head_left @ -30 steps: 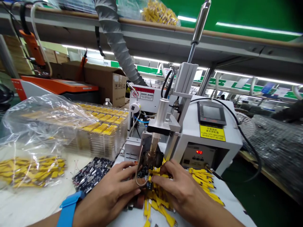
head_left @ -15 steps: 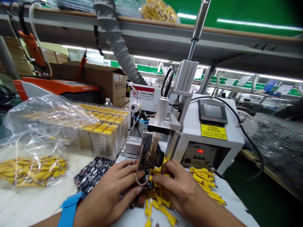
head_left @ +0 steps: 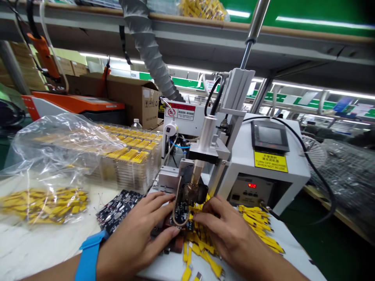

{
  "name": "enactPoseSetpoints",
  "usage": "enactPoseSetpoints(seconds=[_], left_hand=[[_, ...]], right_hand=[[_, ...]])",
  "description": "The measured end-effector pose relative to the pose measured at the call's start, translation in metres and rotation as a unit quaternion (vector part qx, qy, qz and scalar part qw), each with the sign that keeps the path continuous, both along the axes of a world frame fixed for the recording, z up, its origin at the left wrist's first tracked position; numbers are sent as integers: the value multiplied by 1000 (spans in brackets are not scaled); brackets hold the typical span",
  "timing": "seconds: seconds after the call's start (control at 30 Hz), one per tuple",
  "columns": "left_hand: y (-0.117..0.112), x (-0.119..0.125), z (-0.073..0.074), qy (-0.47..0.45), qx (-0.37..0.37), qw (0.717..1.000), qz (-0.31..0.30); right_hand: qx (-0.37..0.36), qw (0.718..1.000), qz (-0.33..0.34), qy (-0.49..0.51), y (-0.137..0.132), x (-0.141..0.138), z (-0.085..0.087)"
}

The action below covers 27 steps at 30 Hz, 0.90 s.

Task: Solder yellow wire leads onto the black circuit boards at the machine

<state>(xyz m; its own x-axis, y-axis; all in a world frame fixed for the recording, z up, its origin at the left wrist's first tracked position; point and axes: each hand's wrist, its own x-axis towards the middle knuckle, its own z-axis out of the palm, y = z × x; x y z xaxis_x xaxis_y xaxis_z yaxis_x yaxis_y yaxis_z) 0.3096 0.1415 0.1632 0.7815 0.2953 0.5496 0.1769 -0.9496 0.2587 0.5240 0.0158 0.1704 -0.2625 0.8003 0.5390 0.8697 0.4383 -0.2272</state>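
Under the head of a white soldering machine (head_left: 271, 171), a small dark circuit board (head_left: 182, 214) is sitting close below a brass-coloured tip (head_left: 193, 188), and a thin bent wire loop (head_left: 176, 210) hangs just beside it. The left hand (head_left: 136, 238) has a narrow grip and holds this board from the left side, with a blue wristband (head_left: 89, 255) on its wrist. The right hand (head_left: 231, 234) comes from the other side, and its fingers stay very near the board's right edge, in a narrow grip too. I cannot tell if it really holds the board or only a yellow piece there.

Under and around the hands, many yellow connector leads (head_left: 202, 249) lie in a loose pile on the white desk (head_left: 38, 249). More of them (head_left: 258, 224) lie to the right, in front of the machine. Left of the hands is a stack of dark circuit boards (head_left: 118, 208). Behind it are a clear plastic bag (head_left: 55, 156), with yellow parts (head_left: 43, 203) spilling near its mouth, and transparent trays (head_left: 131, 166) filled with yellow parts. The machine has a yellow warning label (head_left: 271, 161) and a small screen (head_left: 269, 136).
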Motion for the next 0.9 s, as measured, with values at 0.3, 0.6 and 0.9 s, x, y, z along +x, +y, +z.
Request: enactPoseSetpoints(seconds=[0.3, 0.6, 0.9], left_hand=[[0, 1, 0, 3, -10, 1000, -2], [-1, 1, 2, 4, -4, 1000, -4], [-6, -2, 2, 8, -24, 1000, 1]], right_hand=[[13, 1000, -3, -25, 2, -2, 4], [16, 999, -15, -42, 1, 0, 1], [10, 999, -2, -44, 1, 1, -1]])
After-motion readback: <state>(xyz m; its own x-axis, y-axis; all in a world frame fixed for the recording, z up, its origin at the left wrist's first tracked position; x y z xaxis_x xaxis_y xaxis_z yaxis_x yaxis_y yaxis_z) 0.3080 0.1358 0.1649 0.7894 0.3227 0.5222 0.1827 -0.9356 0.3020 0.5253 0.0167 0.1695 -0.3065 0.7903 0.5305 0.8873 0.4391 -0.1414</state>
